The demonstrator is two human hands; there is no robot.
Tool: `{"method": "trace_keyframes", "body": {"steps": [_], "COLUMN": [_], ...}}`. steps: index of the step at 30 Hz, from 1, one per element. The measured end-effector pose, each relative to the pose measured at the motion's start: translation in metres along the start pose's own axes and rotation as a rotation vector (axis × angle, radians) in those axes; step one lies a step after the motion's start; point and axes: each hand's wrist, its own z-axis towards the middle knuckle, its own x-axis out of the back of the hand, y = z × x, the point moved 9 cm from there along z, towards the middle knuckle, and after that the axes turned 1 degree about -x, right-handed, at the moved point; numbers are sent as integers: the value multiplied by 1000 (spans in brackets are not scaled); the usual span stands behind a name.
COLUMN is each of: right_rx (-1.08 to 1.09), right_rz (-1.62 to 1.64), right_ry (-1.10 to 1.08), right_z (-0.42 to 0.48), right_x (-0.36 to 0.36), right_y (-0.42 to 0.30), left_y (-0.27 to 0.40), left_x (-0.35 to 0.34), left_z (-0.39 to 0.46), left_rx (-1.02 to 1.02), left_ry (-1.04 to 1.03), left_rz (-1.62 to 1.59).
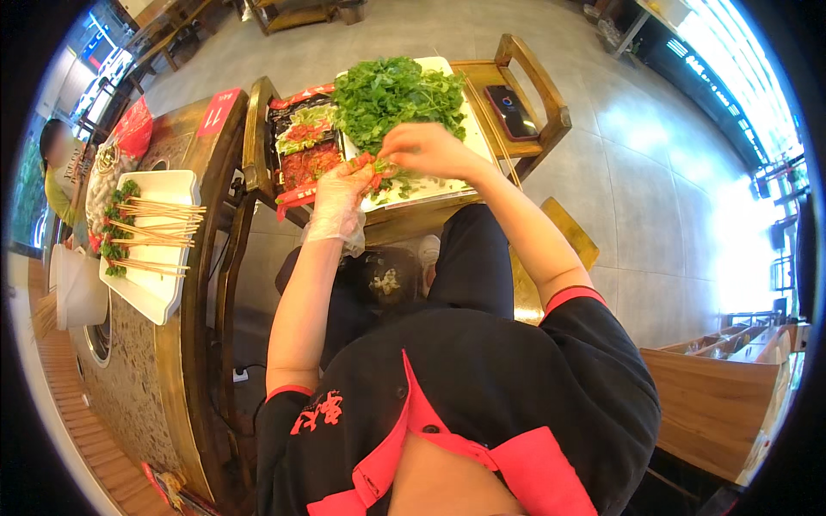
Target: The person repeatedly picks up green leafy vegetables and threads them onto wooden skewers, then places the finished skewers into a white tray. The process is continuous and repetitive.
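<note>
My left hand (345, 184), in a clear plastic glove, grips a piece of red meat (375, 175) with some green leaf at it. Close beside it, my right hand (416, 148) is bare, its fingertips bent together at the meat and leaf; whether they pinch something is hard to tell. Beyond the hands a heap of green leafy herbs (393, 97) lies on a white tray (479, 138). To its left stands a black compartment tray (273, 129) with red meat slices (303, 166) and a green-and-red chopped mix (306, 129).
Left, a table (139, 361) holds a white tray (184, 184) of herb-wrapped skewers (158, 222), a filled plastic bag (103, 174) and a white tub (80, 290). A phone (511, 113) and long sticks (493, 132) lie on the wooden chair (558, 119). Another person (58, 187) is far left.
</note>
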Motion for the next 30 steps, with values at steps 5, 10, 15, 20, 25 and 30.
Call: {"method": "trace_keyframes", "body": {"steps": [5, 10, 15, 20, 25, 30], "right_rx": [-507, -492, -533, -499, -477, -356], "right_rz": [-553, -887, -896, -463, -183, -128], "right_ry": [231, 30, 59, 120, 90, 42], "right_z": [-25, -16, -22, -30, -23, -6], "right_x": [68, 46, 55, 79, 80, 55], "right_y": [124, 130, 141, 105, 88, 26], "left_y": [6, 1, 5, 5, 4, 21], "left_x": [-8, -3, -1, -5, -13, -30], "left_z": [-5, 0, 0, 0, 5, -3], "left_rx": [-25, 12, -4, -2, 3, -80], "left_ry": [-1, 6, 25, 37, -59, -50], "left_rz": [20, 69, 4, 12, 143, 187]}}
